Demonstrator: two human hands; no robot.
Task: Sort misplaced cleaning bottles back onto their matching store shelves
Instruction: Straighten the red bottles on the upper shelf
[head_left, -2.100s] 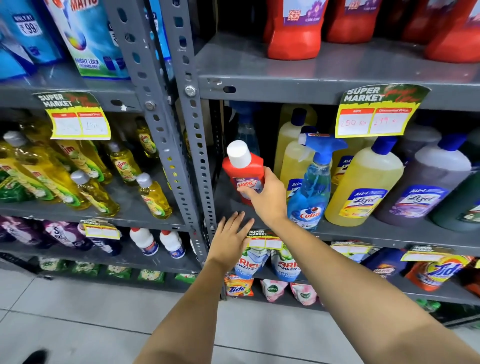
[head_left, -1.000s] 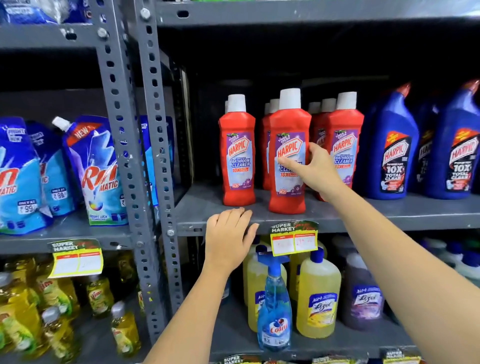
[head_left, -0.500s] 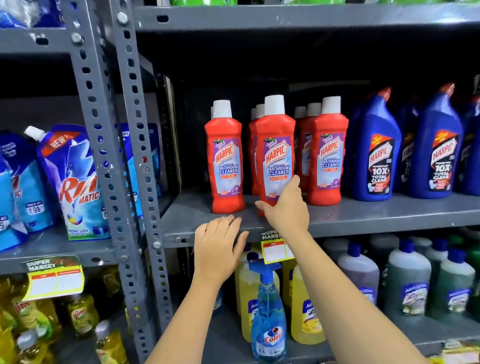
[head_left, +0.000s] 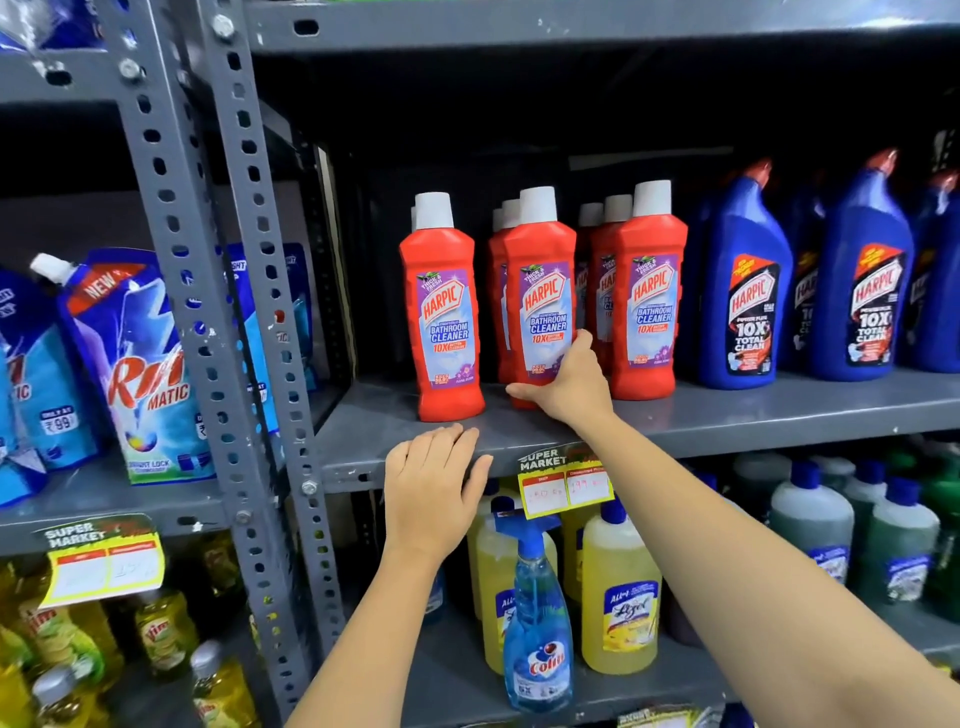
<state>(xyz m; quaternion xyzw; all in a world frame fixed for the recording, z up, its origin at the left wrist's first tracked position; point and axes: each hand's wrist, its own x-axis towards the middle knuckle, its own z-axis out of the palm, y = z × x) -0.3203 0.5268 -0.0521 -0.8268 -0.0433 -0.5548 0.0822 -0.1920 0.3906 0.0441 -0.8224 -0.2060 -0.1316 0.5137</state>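
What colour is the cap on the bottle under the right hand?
White, on a red bottle; clearest in the head view.

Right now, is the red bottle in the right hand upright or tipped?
Upright: the red Harpic bottle stands base-down on the shelf, cap on top, right hand at its base.

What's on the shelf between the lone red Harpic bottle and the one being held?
Nothing: in the head view, bare grey shelf separates the lone bottle from the held bottle.
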